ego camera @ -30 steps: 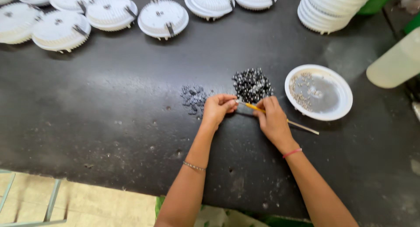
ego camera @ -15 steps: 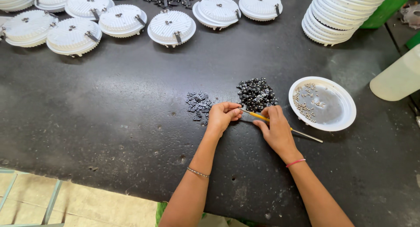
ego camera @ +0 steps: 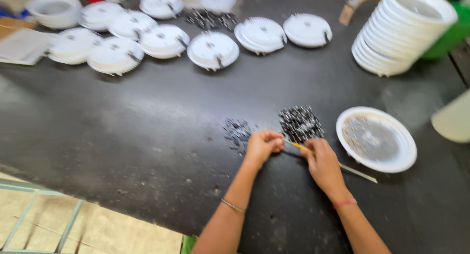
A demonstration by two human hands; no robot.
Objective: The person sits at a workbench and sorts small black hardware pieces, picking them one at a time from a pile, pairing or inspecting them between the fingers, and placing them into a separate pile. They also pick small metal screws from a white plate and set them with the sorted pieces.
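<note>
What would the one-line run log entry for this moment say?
left hand: closed beside small dark-piece heap | right hand: holds thin stick | larger dark-piece heap ahead | white dish at right

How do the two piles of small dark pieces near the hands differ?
The right pile is larger and denser than the left pile, which is thin and scattered. The right pile lies just above the right hand, near the white dish; the left pile lies beside the left hand, farther from the dish. Both lie loose on the black table and look like the same small dark pieces.
</note>
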